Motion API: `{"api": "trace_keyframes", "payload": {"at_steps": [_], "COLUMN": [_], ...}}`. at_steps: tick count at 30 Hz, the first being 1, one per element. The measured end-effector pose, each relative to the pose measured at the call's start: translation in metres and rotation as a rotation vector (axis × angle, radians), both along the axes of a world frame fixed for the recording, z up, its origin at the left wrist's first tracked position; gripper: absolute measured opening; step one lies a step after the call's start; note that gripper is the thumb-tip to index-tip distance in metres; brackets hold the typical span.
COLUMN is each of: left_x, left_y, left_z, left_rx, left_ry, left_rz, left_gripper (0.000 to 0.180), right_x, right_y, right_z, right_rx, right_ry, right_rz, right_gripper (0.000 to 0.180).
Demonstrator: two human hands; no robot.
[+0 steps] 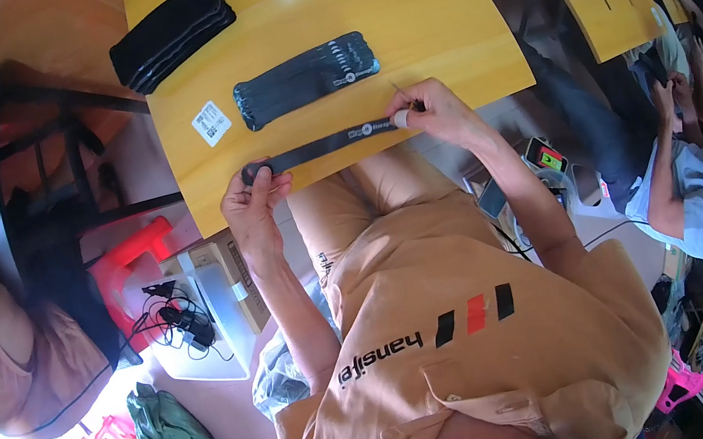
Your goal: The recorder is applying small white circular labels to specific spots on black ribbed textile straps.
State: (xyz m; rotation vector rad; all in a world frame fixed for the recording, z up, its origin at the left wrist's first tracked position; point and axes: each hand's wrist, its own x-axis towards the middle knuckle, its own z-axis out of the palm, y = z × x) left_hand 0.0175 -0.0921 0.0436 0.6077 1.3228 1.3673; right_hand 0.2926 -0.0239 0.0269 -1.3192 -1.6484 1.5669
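Note:
A narrow black strap (316,146) with white print is stretched between my hands along the near edge of the yellow table. My left hand (255,200) pinches its rounded left end between thumb and fingers. Closed on the strap's right end is my right hand (436,115), with a pale band around one finger. A thin, dark sliver pokes up from those fingertips; its kind is too small to tell. Just beyond the strap lies a flat black bundle of straps (305,80), printed in white at its right end.
A stack of black bundles (173,33) rests at the table's far left corner. A white printed label (212,124) lies near the left edge of the yellow table (428,11). A clear bin (202,324) with black cables stands below left. People sit at both sides.

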Motion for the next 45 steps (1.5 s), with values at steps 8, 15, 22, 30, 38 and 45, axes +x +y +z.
{"api": "trace_keyframes", "payload": {"at_steps": [8, 15, 22, 30, 38, 45], "left_x": [-0.006, -0.014, -0.018, -0.016, -0.018, -0.015], "left_y": [0.038, 0.065, 0.068, 0.07, 0.07, 0.072], "left_z": [-0.005, -0.015, -0.033, -0.042, -0.043, -0.035], "left_rx": [-0.013, 0.047, 0.019, -0.066, -0.066, -0.098], "left_ry": [0.178, 0.374, 0.31, 0.318, 0.306, 0.326], "left_rz": [0.01, 0.019, 0.02, 0.04, 0.045, 0.041], "left_gripper": [0.013, 0.007, 0.008, 0.009, 0.009, 0.009], "right_x": [-0.009, -0.016, -0.017, -0.017, -0.021, -0.021], "right_y": [0.019, 0.034, 0.038, 0.044, 0.044, 0.045], "right_z": [-0.009, -0.02, -0.018, -0.014, -0.021, -0.016], "right_rx": [0.123, 0.177, 0.149, 0.2, 0.222, 0.214], "right_ry": [-0.012, -0.049, -0.099, -0.137, -0.171, -0.162], "right_rz": [-0.199, -0.292, -0.33, -0.382, -0.399, -0.408], "right_gripper": [0.006, 0.006, 0.006, 0.009, 0.008, 0.007]}}
